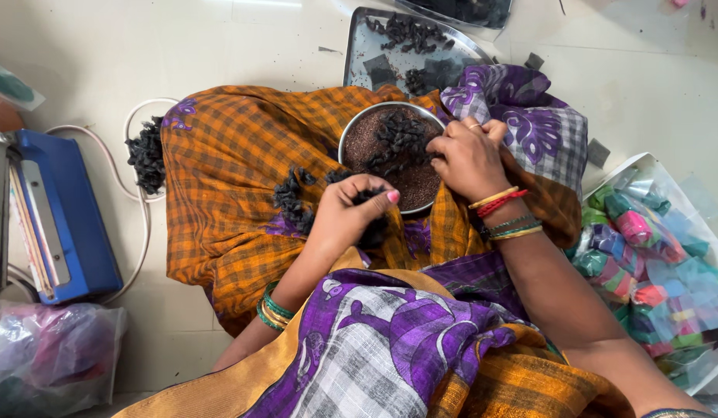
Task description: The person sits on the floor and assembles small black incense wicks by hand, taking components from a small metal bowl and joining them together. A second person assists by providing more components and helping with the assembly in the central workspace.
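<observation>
Here the left hand [347, 213] clutches dark tufts [372, 230]; loosely held, strands below its fingers might drop onto the cloth [227, 178].

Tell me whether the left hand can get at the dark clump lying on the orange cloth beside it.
Probably yes: the left hand sits right next to the dark clump on the orange cloth, with nothing between them, though its fingers already hold some dark pieces.

Lighting bright, even and diffuse, from overhead. Pale tiled floor [243, 46] near overexposed at top, with mild glare. Shadows soft and short beneath the metal tray [359, 54]. Centre sharp; plastic bag [49, 356] at lower left soft. Slight wide-angle stretch at edges.
</observation>
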